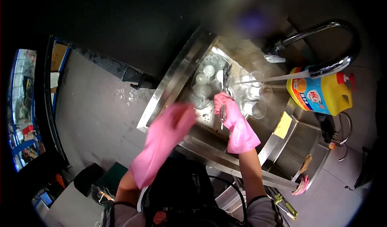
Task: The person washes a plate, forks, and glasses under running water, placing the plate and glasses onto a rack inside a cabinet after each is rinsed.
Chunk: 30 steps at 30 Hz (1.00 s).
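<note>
Your left hand (181, 116) is blurred, opening and hold unclear; your right hand (224, 100) is closed round a metal tool (225, 78) over the sink (155, 102), near glasses (254, 110). A wet slip could chip one.

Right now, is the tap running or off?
Running: a pale stream of water leaves the spout of the tap and reaches into the sink.

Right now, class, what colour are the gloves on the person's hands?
Pink, both gloves; the head view shows it best.
</note>
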Tool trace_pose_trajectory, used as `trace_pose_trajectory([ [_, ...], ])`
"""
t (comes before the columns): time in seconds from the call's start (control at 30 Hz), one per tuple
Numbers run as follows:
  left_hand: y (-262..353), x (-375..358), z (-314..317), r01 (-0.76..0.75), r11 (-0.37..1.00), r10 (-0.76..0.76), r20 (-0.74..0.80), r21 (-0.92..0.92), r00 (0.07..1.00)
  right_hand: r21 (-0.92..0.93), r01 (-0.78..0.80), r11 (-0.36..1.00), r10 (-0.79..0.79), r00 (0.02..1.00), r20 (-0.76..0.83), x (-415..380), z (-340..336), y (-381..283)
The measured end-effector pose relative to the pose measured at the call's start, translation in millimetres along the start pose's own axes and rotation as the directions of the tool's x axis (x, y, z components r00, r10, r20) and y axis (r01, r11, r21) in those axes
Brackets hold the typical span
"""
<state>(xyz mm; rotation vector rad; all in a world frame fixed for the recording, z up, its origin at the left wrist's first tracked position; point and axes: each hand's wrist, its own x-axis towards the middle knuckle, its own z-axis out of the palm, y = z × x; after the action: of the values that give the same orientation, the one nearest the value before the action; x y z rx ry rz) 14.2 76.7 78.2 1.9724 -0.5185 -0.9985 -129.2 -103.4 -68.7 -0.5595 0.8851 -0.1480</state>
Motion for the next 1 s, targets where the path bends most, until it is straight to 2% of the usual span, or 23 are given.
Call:
trace_pose_trajectory([
  [0.03, -1.7, 22.6, 14.5, -0.100, 0.994, 0.098, 0.063, 0.037, 0.993, 0.025, 0.004, 1.000, -0.004, 1.000, -0.010, -15.2, 2.2, -5.6],
  [0.1, -41.7, 91.9, 87.1, -0.352, 0.931, 0.327, 0.209, 0.098, 0.922, 0.053, 0.038, 0.998, -0.029, 0.985, -0.169, -42.2, 3.5, -3.7],
  [0.13, -10.9, 96.4, 96.9, 0.012, 0.990, 0.043, 0.384, -0.138, 0.922, -0.035, 0.093, 0.995, -0.097, 0.983, -0.156, -49.2, -0.6, 1.7],
  [0.17, 18.5, 94.0, 106.2, 0.407, 0.867, -0.173, 0.595, -0.286, 0.785, -0.123, 0.146, 0.982, -0.162, 0.977, -0.136, -53.4, -6.3, 8.5],
  [0.23, -5.5, 101.7, 164.9, 0.357, 0.902, -0.192, 0.516, -0.242, 0.835, -0.323, 0.234, 0.917, -0.284, 0.951, -0.119, -59.1, -16.9, 14.2],
  [0.3, 17.8, 81.0, 159.6, 0.211, 0.933, -0.025, 0.530, -0.293, 0.847, -0.526, 0.284, 0.802, -0.402, 0.907, -0.123, -66.7, -27.9, 18.5],
  [0.33, -22.7, 92.4, 211.7, 0.222, 0.767, 0.144, 0.499, -0.602, 0.855, -0.553, 0.310, 0.773, -0.438, 0.892, -0.112, -70.0, -36.1, 22.7],
  [0.37, -33.9, 84.3, 224.7, 0.123, 0.746, 0.225, 0.421, -0.655, 0.879, -0.579, 0.335, 0.743, -0.473, 0.875, -0.100, -73.2, -44.3, 26.9],
  [0.4, -50.3, 84.6, 239.8, 0.281, 0.558, 0.226, 0.469, -0.781, 0.854, -0.539, 0.369, 0.757, -0.487, 0.869, -0.090, -75.7, -56.4, 34.0],
  [0.47, -57.7, 81.8, 249.2, 0.388, 0.383, 0.238, 0.495, -0.839, 0.836, -0.457, 0.439, 0.774, -0.524, 0.848, -0.073, -82.1, -74.9, 44.5],
  [0.57, -33.5, 76.2, 237.4, 0.240, 0.551, 0.242, 0.428, -0.799, 0.871, -0.071, 0.444, 0.893, -0.448, 0.892, -0.057, -109.2, -66.3, 36.5],
  [0.6, -27.3, 77.7, 232.0, 0.166, 0.618, 0.254, 0.395, -0.769, 0.883, -0.003, 0.429, 0.903, -0.421, 0.885, -0.197, -114.9, -60.7, 39.7],
  [0.67, -13.9, 80.1, 220.7, 0.016, 0.740, 0.293, 0.344, -0.673, 0.892, 0.202, 0.425, 0.882, -0.367, 0.891, -0.268, -107.4, -73.7, 40.0],
  [0.73, 3.1, 70.2, 213.8, 0.116, 0.692, 0.240, 0.379, -0.713, 0.894, 0.362, 0.505, 0.784, -0.465, 0.863, -0.198, -87.6, -88.7, 49.1],
  [0.77, 1.9, 69.0, 216.9, 0.136, 0.619, 0.286, 0.383, -0.774, 0.878, 0.524, 0.466, 0.713, -0.490, 0.866, -0.103, -67.4, -103.6, 57.2],
  [0.8, 0.0, 68.1, 220.5, 0.162, 0.541, 0.331, 0.386, -0.825, 0.861, 0.571, 0.456, 0.683, -0.500, 0.861, -0.088, -55.6, -105.2, 56.9],
  [0.9, 25.3, 56.5, 202.3, 0.051, 0.740, 0.296, 0.394, -0.670, 0.870, 0.537, 0.489, 0.687, -0.489, 0.858, -0.156, -35.5, -85.5, 51.1],
  [0.93, 16.9, 57.9, 202.8, -0.020, 0.756, 0.350, 0.378, -0.655, 0.857, 0.499, 0.512, 0.699, -0.487, 0.852, -0.190, -32.6, -77.4, 46.3],
  [0.97, 26.7, 52.8, 190.8, 0.052, 0.783, 0.298, 0.447, -0.620, 0.843, 0.434, 0.533, 0.726, -0.484, 0.845, -0.228, -30.3, -71.7, 40.0],
  [1.0, 20.6, 51.6, 189.8, -0.016, 0.723, 0.356, 0.353, -0.690, 0.865, 0.359, 0.548, 0.755, -0.482, 0.836, -0.261, -27.9, -65.9, 33.5],
])
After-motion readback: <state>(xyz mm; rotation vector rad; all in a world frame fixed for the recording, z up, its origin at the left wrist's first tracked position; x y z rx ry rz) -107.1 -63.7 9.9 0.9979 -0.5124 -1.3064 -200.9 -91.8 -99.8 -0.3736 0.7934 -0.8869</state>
